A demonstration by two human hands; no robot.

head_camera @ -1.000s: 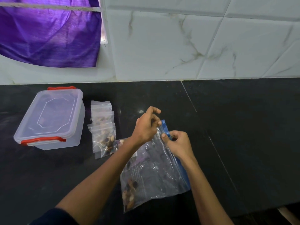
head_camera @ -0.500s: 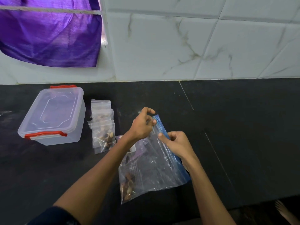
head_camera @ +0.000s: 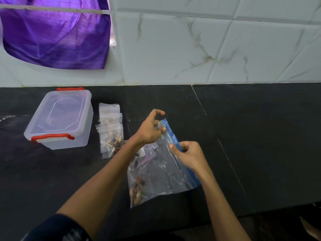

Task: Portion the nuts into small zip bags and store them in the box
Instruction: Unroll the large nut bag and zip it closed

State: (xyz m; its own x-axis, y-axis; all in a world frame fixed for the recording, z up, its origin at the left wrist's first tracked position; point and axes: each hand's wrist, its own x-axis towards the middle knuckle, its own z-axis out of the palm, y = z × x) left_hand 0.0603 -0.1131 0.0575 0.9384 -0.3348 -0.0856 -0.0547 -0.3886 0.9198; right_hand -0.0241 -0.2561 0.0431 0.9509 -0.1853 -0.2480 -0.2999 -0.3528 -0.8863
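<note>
Left hand (head_camera: 150, 131) has slid along blue zip strip (head_camera: 169, 133) toward 12 o'clock; right hand (head_camera: 188, 154) keeps pinching the large bag (head_camera: 161, 173). Both grips closed on it; sealing likely, small bags (head_camera: 111, 131) unboxed.

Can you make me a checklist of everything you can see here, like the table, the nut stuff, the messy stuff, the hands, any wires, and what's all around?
Surface: black counter, a seam line running across it.
Job's things: big zip bag with a blue zip strip, a few nuts in its lower corner; small zip bags with nuts, overlapping beside the box; clear box, lid on, red clips.
Clutter: nothing seen.
Hands: left hand pinches the big bag's top edge; right hand grips the same edge lower down.
Cables: nothing seen.
Surroundings: white marbled wall tiles; purple cloth hanging at upper left.
</note>
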